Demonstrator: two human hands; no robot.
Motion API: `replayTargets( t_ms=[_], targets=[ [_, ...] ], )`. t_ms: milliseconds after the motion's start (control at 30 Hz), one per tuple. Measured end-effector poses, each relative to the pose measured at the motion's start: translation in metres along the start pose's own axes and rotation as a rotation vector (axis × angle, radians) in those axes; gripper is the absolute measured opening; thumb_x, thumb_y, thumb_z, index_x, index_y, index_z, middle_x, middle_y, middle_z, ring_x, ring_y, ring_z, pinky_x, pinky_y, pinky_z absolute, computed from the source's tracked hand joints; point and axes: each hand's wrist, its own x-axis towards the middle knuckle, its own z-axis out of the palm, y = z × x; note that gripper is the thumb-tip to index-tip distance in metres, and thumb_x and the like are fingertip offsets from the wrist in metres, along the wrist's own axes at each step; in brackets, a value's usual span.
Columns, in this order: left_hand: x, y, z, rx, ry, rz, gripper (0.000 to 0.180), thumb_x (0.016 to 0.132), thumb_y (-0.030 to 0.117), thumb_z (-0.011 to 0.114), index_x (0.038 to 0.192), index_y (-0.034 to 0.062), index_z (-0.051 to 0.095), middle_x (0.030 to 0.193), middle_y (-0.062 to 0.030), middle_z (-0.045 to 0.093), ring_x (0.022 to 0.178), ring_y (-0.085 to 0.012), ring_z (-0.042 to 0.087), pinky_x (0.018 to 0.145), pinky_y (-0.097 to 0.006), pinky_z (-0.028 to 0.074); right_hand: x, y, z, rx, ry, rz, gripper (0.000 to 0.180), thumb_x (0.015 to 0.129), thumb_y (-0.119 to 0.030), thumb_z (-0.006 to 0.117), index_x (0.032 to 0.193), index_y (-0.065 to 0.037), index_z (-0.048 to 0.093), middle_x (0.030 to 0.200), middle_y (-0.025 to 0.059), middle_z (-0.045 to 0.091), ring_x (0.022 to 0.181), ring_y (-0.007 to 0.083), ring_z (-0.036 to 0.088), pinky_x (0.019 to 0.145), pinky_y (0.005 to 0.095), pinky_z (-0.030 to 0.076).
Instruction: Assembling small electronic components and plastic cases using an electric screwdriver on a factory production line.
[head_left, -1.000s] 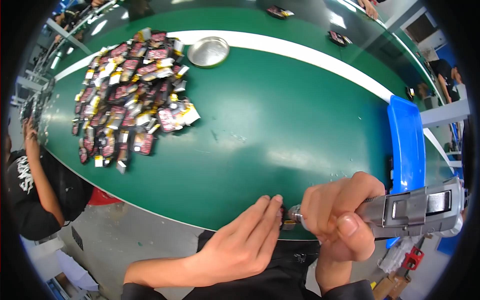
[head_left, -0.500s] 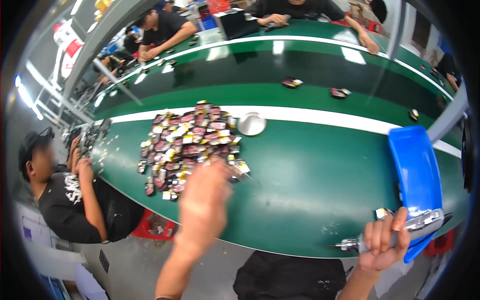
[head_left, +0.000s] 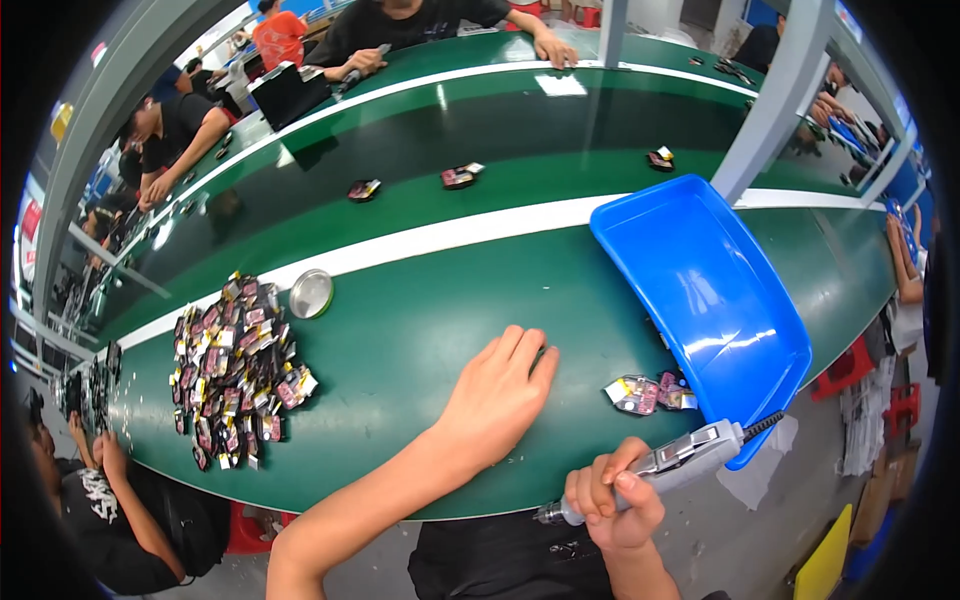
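Holds one grey screwdriver [head_left: 690, 455] in the right grip [head_left: 618, 500], clenched around the front of its body, at the near edge of the green bench [head_left: 430, 350]. Points its nose to the left and trails one dark cable [head_left: 764, 426] from its rear end. Rests or hovers with the left grip [head_left: 505, 390], cannot tell which, palm down at the middle of the bench, released, with nothing seen in it. Count two small pieces [head_left: 634, 394], black and pink, close together just beyond the screwdriver, and beside them one blue tray [head_left: 710, 300], bare inside. Far to the left, see one heap [head_left: 235, 370] of similar pieces, overlapping too much to count, with one round metal dish [head_left: 312, 294] just beside it. Past one white strip [head_left: 450, 235], count three more pieces [head_left: 461, 176], well apart. At the left, see one person [head_left: 110, 520] in black, and across the bench, one other [head_left: 400, 35].
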Motion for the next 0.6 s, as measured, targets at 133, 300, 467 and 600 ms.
replayTargets(
  t_ms=[133, 300, 467, 600],
  targets=[
    [0.01, 0.003, 0.006, 0.204, -0.127, 0.138, 0.022, 0.072, 0.001, 0.059, 0.091, -0.0071, 0.061, 0.088, -0.0112, 0.054, 0.08, -0.0251, 0.054, 0.07, -0.036, 0.05, 0.0, -0.001, -0.003, 0.044, -0.027, -0.004, 0.008, 0.089, -0.009, 0.05, 0.094, -0.003, 0.052, 0.055, 0.0031, 0.042, 0.045, 0.0144, 0.04, 0.054, 0.0325, 0.037],
    [0.01, -0.013, 0.004, 0.145, -0.076, 0.067, 0.015, 0.073, 0.002, 0.058, 0.086, -0.0043, 0.055, 0.082, -0.0129, 0.052, 0.078, -0.0273, 0.054, 0.067, -0.035, 0.049, 0.002, -0.001, -0.006, 0.083, -0.038, 0.014, 0.007, 0.089, -0.008, 0.05, 0.094, -0.003, 0.052, 0.056, 0.0034, 0.043, 0.045, 0.0145, 0.041, 0.054, 0.0325, 0.036],
    [-0.015, -0.026, -0.011, -0.117, 0.015, -0.193, 0.013, 0.08, -0.002, 0.058, 0.093, -0.003, 0.054, 0.084, -0.0142, 0.053, 0.078, -0.032, 0.055, 0.068, -0.04, 0.049, 0.002, -0.001, -0.005, 0.091, -0.049, 0.032, 0.006, 0.089, -0.007, 0.049, 0.093, -0.003, 0.051, 0.056, 0.0038, 0.043, 0.046, 0.0146, 0.041, 0.054, 0.0326, 0.036],
    [-0.01, -0.024, -0.009, -0.197, 0.074, -0.134, 0.017, 0.08, -0.002, 0.062, 0.096, -0.0029, 0.057, 0.086, -0.0148, 0.055, 0.077, -0.032, 0.055, 0.068, -0.04, 0.047, 0.008, -0.002, -0.001, -0.004, -0.013, 0.064, 0.008, 0.087, -0.013, 0.05, 0.087, -0.006, 0.048, 0.052, 0.0022, 0.039, 0.042, 0.0139, 0.038, 0.052, 0.0325, 0.035]
  ],
)
